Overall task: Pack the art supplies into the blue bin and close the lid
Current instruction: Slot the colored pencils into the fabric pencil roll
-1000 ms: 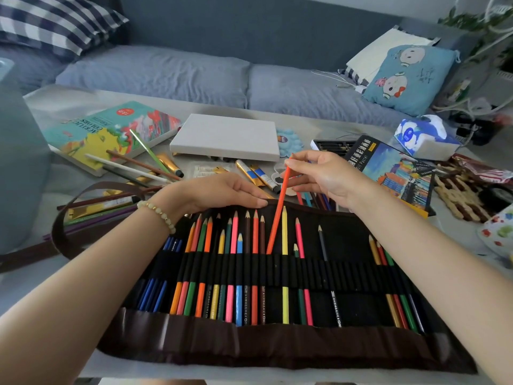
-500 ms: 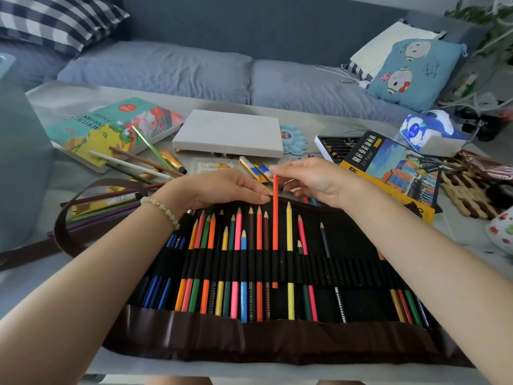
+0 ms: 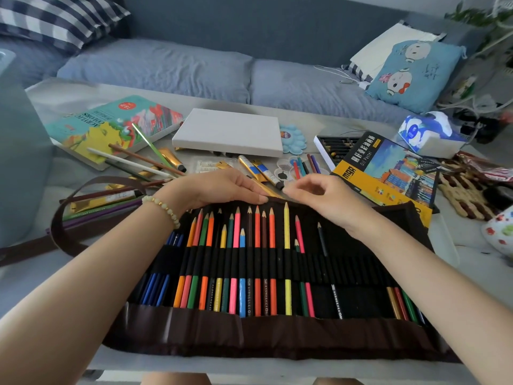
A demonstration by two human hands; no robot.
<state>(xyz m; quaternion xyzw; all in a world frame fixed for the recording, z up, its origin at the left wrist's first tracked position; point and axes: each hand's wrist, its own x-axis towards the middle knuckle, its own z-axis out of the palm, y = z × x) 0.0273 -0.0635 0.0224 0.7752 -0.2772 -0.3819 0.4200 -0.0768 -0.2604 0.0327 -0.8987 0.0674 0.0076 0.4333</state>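
The colored pencils (image 3: 257, 245) are sitting side by side in the loops of the dark pencil roll (image 3: 347, 273), which is lying spread out on the table (image 3: 69, 90) right in front of the person. The left hand (image 3: 219, 187) is pressing flat on the roll's top edge with straight fingers, and the right hand (image 3: 327, 198) is hanging just over that edge beside it, fingers loosely bent and holding nothing. The blue bin (image 3: 19, 168) is standing at the far left, and a white canvas (image 3: 227, 132), paint tubes (image 3: 261, 170) and an oil pastel box (image 3: 388, 170) are lying behind the roll.
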